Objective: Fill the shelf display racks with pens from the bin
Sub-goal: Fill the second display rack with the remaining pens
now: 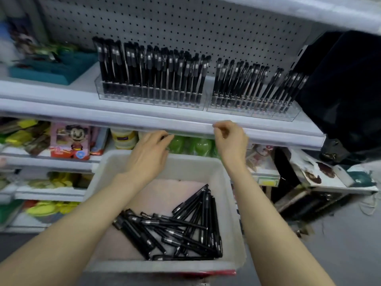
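Observation:
Two clear display racks stand on the white shelf. The left rack point(152, 96) is packed with upright black pens, and the right rack point(253, 108) holds several leaning black pens with some room at its front. Below the shelf, a white bin point(231, 203) holds a loose pile of black pens point(175, 232). My left hand point(148, 153) hovers over the bin's far rim, fingers nearly straight and pointing right under the shelf lip, with no pen visible in it. My right hand point(228, 139) is at the shelf's front edge, fingers curled and thumb meeting forefinger, with nothing visible between them.
A dark bag or cloth point(346, 96) fills the shelf's right end beside the right rack. A teal tray point(53, 67) sits at the left. Toy boxes point(70, 141), green bottles point(185, 144) and yellow goods crowd the lower shelves. Grey floor lies to the right.

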A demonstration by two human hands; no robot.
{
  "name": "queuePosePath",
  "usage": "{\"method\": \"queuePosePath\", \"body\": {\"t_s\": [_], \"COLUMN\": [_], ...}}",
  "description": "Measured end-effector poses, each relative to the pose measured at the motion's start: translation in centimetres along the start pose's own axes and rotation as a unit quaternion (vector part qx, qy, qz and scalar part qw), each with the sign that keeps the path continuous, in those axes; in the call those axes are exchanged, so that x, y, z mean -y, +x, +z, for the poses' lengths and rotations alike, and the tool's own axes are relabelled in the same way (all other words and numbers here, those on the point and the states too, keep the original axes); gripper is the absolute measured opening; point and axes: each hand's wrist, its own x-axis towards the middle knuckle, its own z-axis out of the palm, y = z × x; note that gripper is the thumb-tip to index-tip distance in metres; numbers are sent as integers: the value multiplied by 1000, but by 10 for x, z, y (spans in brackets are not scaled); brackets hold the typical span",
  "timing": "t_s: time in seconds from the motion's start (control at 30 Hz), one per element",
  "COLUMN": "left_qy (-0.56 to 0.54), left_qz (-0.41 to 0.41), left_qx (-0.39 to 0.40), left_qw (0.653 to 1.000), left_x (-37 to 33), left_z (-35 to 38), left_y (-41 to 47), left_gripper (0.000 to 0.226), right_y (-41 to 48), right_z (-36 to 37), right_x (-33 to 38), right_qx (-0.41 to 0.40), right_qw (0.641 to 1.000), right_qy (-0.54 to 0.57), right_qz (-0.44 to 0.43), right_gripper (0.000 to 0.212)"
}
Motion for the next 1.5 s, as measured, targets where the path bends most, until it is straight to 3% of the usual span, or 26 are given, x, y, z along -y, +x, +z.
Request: {"method": "queuePosePath", "body": {"t_s": [0.1, 0.2, 0.3, 0.4, 0.53, 0.73, 0.87, 1.0, 1.13, 1.5], "left_qy": [15, 41, 37, 12, -5, 33, 22, 34, 42, 65], "left_qz": [-7, -4, 0, -7, 0, 64, 48, 30, 22, 20], "left_qx": [14, 45, 37, 24, 101, 139, 149, 142, 133, 138], "left_qw": [1000, 998, 999, 1000, 995, 988, 987, 989, 990, 988], "left_x": [7, 11, 12, 13, 26, 71, 83, 80, 77, 72], "left_z": [14, 22, 25, 24, 16, -13, -14, -10, -10, -14], "left_y": [-29, -44, -45, -38, -26, -16, -27, -33, -34, -33], "left_gripper": [45, 54, 52, 44, 46, 41, 43, 45, 47, 49], "right_y": [-50, -80, -96, -113, -141, -156, -155, -158, -157, -123], "right_z": [17, 23, 16, 20, 45, 78, 103, 126, 127, 80], "right_x": [-1, -9, -6, 8, 33, 55, 69, 73, 67, 28], "right_qx": [178, 384, 474, 491, 532, 537, 534, 544, 523, 522], "right_qw": [983, 904, 843, 842, 828, 785, 762, 748, 750, 783], "right_qy": [-52, -178, -253, -220, -121, -174, -188, -208, -223, -275], "right_qz": [15, 55, 26, -47, -128, -254, -315, -317, -337, -196], "right_gripper": [18, 29, 38, 38, 46, 67, 85, 90, 79, 36]}}
